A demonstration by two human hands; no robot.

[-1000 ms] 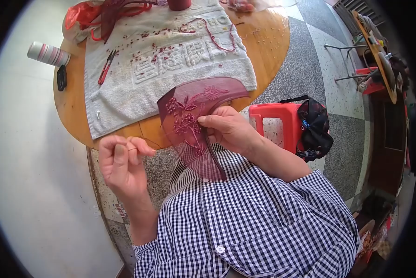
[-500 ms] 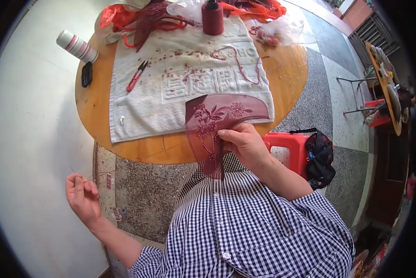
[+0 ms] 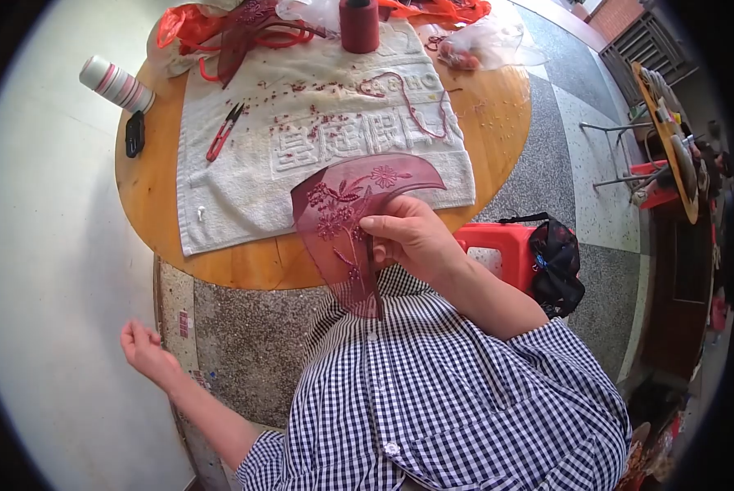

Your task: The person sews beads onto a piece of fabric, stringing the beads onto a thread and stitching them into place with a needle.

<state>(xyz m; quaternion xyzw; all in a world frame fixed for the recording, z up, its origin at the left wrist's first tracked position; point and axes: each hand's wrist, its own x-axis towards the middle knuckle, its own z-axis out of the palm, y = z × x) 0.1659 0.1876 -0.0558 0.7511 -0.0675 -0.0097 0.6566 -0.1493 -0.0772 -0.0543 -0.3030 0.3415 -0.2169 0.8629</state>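
Observation:
My right hand (image 3: 412, 237) pinches a sheer burgundy piece of fabric (image 3: 314, 221) between thumb and fingers, holding it above the table's near edge and in front of my shirt. Flower embroidery with small beads (image 3: 334, 217) covers part of the fabric. Far out to the left, by the wall, my left hand (image 3: 150, 353) is closed in a pinch. A thin sewing needle with thread showed at its fingertips a moment earlier; now they are too fine to make out.
A white towel (image 3: 219, 204) with scattered beads (image 3: 301, 121) covers much of the round wooden table (image 3: 252, 266). On it are thread snips (image 3: 224, 132) and a burgundy thread cone (image 3: 359, 26). A striped bottle (image 3: 117, 84) and black object (image 3: 134, 134) sit left. A red stool (image 3: 498, 241) stands right.
My left hand has dropped a little lower, its fingers turned more inward. The fabric has tilted slightly in my right hand. The whole view has shifted a little.

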